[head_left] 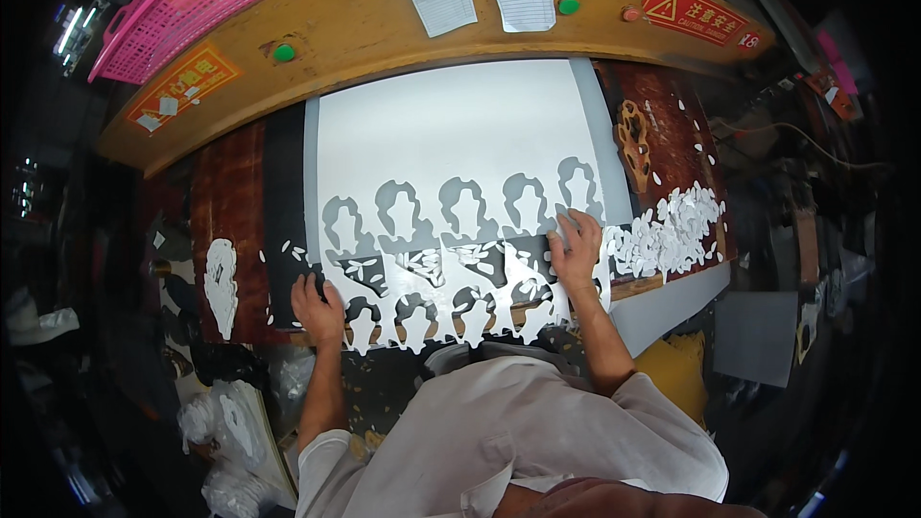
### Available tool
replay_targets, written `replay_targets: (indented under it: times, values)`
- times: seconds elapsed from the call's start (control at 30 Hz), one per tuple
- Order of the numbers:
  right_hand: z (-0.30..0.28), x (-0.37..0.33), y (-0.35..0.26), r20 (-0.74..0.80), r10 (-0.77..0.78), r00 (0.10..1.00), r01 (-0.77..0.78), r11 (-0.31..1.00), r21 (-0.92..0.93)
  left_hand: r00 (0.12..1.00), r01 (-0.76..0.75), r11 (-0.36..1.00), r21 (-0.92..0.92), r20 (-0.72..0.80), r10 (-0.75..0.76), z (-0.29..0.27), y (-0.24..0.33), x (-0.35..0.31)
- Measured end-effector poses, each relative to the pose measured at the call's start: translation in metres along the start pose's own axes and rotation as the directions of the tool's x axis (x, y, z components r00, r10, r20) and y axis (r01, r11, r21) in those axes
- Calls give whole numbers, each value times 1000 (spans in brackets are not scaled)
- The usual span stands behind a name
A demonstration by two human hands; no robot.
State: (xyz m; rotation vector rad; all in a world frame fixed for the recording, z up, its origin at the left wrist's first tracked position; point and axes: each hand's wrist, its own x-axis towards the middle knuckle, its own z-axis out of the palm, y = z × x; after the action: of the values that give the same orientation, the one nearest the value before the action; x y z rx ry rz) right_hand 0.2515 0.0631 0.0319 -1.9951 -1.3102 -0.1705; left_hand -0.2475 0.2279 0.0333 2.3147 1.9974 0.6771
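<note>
A white sheet (451, 125) lies over a grey board, with a row of shoe-upper-like shapes cut along its near part. Nearer me, a cut strip of the white material (408, 312), full of holes, reaches over the table's front edge. My left hand (318, 309) rests at the left end of this strip, fingers stretched out. My right hand (578, 251) lies flat near the right end of the cut row, fingers apart. Small white oval scraps (419, 267) lie in the holes of the strip. What is under my right palm is hidden.
A heap of white oval scraps (672, 230) covers the table's right side, with a brown cutting die (633, 146) behind it. A stack of white cut pieces (222, 288) lies at left. Across the back runs a yellow machine beam (384, 38) with green buttons; a pink basket (197, 5) stands beyond.
</note>
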Motion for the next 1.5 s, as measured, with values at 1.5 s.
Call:
replay_targets:
  times: [1.5]
  values:
    - [5,-1,-9,10,4,1000,-4,1000,-4,998,49,999,20,45,-49,-7,-9,0]
